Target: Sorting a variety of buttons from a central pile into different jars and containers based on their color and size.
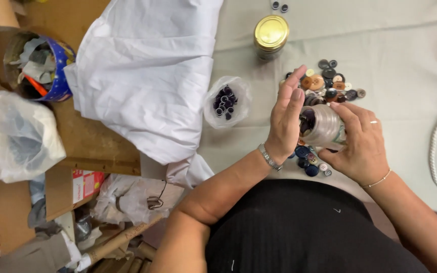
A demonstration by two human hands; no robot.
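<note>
Her right hand [360, 144] grips a tipped clear jar [324, 126] above the button pile [324, 86] mid-surface, while the left hand [285, 121], flat and unclenched, screens its mouth, likely checking the spill.

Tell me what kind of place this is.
Probably a home sewing or craft table. A pile of loose buttons lies on the cloth-covered table, the right hand holds a clear jar of buttons tipped sideways with the left hand at its mouth, and white fabric lies beside.

right hand [360, 144] holds jar [324, 126] tilted, left hand [285, 121] at mouth, over buttons [327, 83].
</note>
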